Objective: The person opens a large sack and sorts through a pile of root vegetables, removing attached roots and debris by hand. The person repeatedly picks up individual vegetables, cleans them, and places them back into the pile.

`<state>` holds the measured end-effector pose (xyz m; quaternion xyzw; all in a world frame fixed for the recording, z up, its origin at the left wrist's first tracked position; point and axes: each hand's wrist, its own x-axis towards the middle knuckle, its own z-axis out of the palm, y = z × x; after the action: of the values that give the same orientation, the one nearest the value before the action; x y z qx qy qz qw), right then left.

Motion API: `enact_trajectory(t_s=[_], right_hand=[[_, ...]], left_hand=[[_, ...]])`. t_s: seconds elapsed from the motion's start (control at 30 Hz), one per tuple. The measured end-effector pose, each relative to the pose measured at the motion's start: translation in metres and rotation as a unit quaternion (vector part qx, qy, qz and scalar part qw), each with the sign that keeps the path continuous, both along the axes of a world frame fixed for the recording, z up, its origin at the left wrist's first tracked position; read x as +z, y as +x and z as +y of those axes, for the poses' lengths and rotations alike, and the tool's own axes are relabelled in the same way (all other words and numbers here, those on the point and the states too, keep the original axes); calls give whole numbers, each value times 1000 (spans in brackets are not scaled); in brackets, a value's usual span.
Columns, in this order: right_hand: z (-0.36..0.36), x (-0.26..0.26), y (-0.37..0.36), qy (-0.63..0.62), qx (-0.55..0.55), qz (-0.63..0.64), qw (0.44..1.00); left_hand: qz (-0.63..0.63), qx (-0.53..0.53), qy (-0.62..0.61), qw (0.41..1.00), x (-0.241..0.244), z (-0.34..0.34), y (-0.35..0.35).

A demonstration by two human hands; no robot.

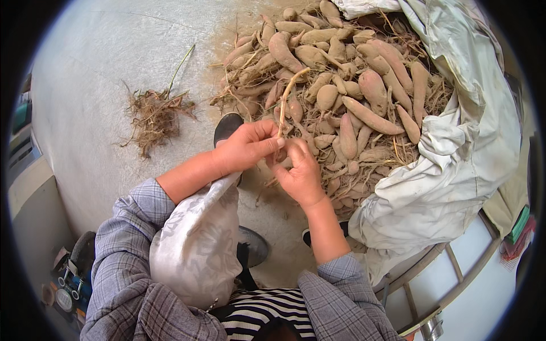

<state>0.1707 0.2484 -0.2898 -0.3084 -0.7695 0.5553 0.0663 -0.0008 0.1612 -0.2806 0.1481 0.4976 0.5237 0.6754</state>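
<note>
A thin, long, yellowish sweet potato root (286, 98) rises from between the thumb and forefinger of my left hand (245, 147). My right hand (300, 177) meets the left just below, its bent fingers closed around the root's lower end, which is mostly hidden by both hands. Beyond and to the right lies a large heap of soil-covered sweet potatoes (373, 115), brown and pinkish, with many fine roots among them. Both hands are held over the near left side of this heap.
A tangle of dry roots (155, 117) with one green stem lies on the concrete floor (102, 55). A big white woven sack (465, 149) borders the heap on the right. My dark shoe (228, 125) stands near the hands. A wooden frame (452, 262) is at lower right.
</note>
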Motion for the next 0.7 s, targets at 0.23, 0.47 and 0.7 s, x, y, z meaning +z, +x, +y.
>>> enact_trajectory(t_s=[0.23, 0.47, 0.7], right_hand=[[-19, 24, 0, -80, -50, -22, 995], [-20, 68, -8, 133, -56, 15, 989], [45, -29, 35, 326, -92, -121, 933]], left_hand=[[383, -59, -52, 920, -22, -2, -1], [228, 163, -46, 959, -33, -15, -39], [285, 363, 11, 887, 23, -73, -88]])
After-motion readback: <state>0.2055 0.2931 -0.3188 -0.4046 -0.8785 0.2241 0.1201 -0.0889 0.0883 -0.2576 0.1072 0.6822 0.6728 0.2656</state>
